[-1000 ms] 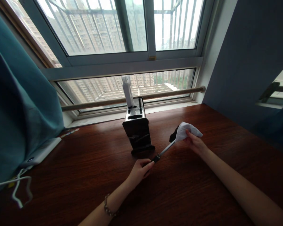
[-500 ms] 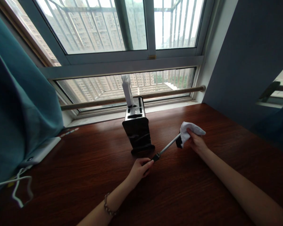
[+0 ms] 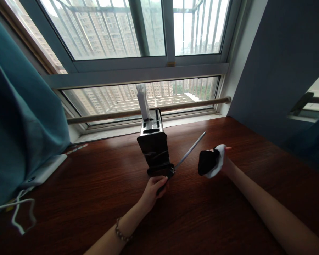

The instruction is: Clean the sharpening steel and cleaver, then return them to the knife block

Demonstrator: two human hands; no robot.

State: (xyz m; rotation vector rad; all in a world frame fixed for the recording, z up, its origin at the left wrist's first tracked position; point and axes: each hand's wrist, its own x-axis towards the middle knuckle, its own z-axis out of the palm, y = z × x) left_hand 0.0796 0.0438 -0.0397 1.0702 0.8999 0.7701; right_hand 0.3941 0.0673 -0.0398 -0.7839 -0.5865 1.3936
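Note:
My left hand [image 3: 154, 189] is closed around the black handle of a sharpening steel [image 3: 190, 150]. Its thin grey rod slants up to the right, in front of and beside a black knife block [image 3: 155, 150]. Off to the right of the rod, my right hand [image 3: 226, 163] holds a black-and-white cloth [image 3: 210, 163], which hides most of its fingers. The cloth and the rod are apart. Something long and wrapped in white [image 3: 143, 102] sticks up out of the block's slotted metal top.
The block stands on a reddish-brown wooden table [image 3: 101, 191] near a window with a horizontal rail [image 3: 191, 105]. At the left lie a white flat device [image 3: 46, 171] and a white cable [image 3: 18, 216], beside a blue-green curtain [image 3: 23, 106].
The cloth has come off the rod and turned, now showing its black side. My left hand has moved slightly left with the sharpening steel, whose whole rod is now bare.

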